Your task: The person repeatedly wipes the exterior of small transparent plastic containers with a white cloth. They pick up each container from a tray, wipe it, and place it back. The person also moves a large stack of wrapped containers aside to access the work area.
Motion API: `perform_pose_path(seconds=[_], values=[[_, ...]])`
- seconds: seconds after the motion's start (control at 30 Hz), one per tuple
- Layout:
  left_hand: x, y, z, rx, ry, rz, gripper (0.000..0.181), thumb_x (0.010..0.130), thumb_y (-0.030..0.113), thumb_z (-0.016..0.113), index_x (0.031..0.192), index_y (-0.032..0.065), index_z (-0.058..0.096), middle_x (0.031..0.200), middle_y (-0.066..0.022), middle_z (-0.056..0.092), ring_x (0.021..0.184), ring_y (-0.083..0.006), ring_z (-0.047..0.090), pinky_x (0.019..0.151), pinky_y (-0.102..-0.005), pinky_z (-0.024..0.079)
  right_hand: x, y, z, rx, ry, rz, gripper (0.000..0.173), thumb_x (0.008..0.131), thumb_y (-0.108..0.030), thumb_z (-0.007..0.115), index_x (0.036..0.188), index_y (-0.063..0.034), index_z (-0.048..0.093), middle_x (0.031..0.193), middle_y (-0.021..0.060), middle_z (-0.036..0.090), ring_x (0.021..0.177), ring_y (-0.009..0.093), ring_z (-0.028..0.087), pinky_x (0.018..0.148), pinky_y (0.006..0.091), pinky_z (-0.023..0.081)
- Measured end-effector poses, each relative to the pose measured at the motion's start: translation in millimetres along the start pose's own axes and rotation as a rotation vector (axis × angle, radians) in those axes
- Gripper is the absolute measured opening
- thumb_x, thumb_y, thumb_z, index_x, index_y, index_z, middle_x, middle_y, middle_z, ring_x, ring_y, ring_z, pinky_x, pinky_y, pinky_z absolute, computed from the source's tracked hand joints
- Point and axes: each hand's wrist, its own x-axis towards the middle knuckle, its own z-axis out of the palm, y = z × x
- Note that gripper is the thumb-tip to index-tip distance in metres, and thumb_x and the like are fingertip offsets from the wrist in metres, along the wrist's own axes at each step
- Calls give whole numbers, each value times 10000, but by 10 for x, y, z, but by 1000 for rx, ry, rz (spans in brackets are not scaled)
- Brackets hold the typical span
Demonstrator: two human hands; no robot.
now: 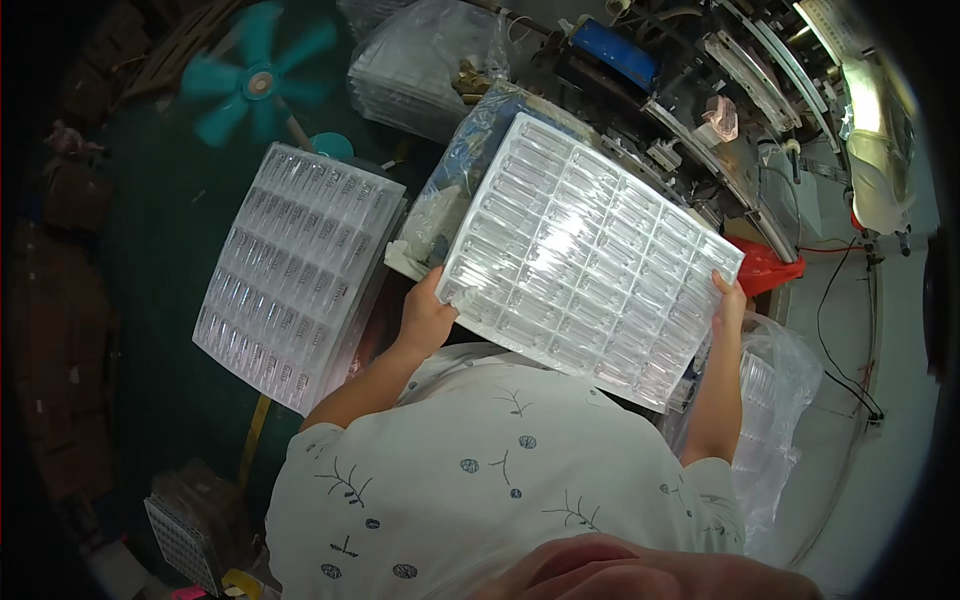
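Note:
A clear plastic blister tray (592,262), moulded with rows of oblong pockets, is held tilted in front of my torso. My left hand (427,313) grips its left corner, and my right hand (728,301) pinches its right edge with the thumb on top. Light glares off the middle of the sheet. To the left of my left hand stands a stack of similar clear trays (281,262), with dark printed marks on many pockets of the top one. Under the held tray, a plastic-wrapped blue block (465,161) shows partly; the rest of it is hidden.
A machine with metal rails (697,142) and a blue block (613,52) lies beyond the tray. A teal fan (260,84) stands at the upper left, blades blurred. Bagged trays (757,397) are at right, a red plastic bag (765,266) nearby. More wrapped trays (420,67) sit behind.

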Motion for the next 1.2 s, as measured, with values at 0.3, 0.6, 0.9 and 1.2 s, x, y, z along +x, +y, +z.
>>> perform_pose_path(seconds=[0.3, 0.6, 0.9, 1.2], values=[[314, 3, -107, 495, 40, 128, 502, 687, -23, 628, 1174, 13, 516, 1065, -165, 555, 1014, -337, 544, 848, -380, 455, 183, 288, 71, -176, -56, -34, 477, 809, -194, 686, 1191, 41, 522, 1122, 124, 592, 1021, 185, 537, 896, 298, 389], [744, -195, 114, -89, -6, -191, 508, 756, -32, 470, 1264, -30, 451, 1177, -203, 557, 1059, -301, 551, 902, -340, 430, -441, 706, -235, -344, 80, -56, 501, 893, -223, 594, 1269, 71, 440, 1207, 169, 526, 1113, 217, 499, 951, 303, 371], [817, 50, 339, 532, 95, -114, 359, 758, 181, 573, 1050, -26, 548, 1110, -258, 514, 1066, -408, 497, 931, -462, 398, -399, 901, -305, -314, 33, -3, 432, 913, -308, 548, 1101, 80, 555, 1104, 135, 554, 1002, 192, 496, 908, 318, 366], [947, 209, 337, 572, 156, -95, 385, 775, 202, 550, 1083, -28, 570, 1160, -245, 527, 1084, -382, 514, 945, -435, 412, -365, 856, -190, -312, 23, -39, 434, 896, -274, 565, 1153, 75, 534, 1132, 156, 572, 1012, 209, 526, 914, 309, 378]])
